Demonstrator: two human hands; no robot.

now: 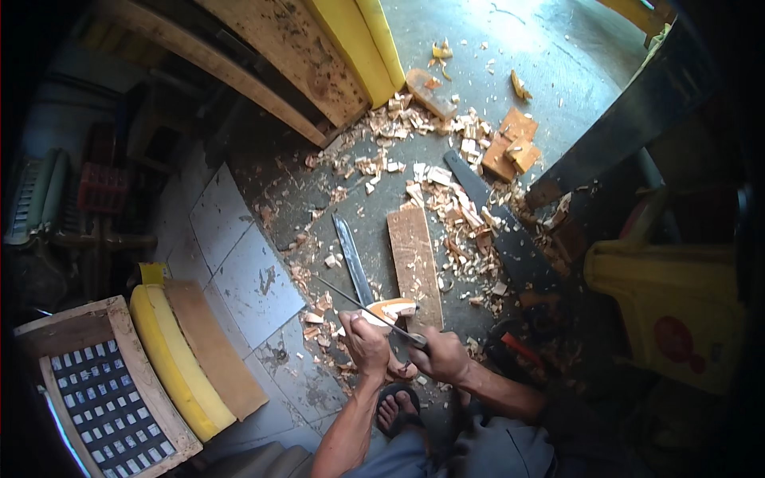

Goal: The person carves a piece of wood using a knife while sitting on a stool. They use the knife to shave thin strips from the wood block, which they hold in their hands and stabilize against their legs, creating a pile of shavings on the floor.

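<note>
At far left we see slatted wooden frame (103,390) with yellow cushion (169,358) beside it. At centre, our left hand (365,341) clamps carved wood piece (388,309); long blade (351,256) and plank (415,265) lie just beyond among shavings. Right hand (443,356) fists tight around thin rasp (362,305), laid across piece.

The right hand (441,356) hides the handle of the thin blade (362,302). At upper left of the frame, dark shelving (96,183) blurs beyond telling.
</note>
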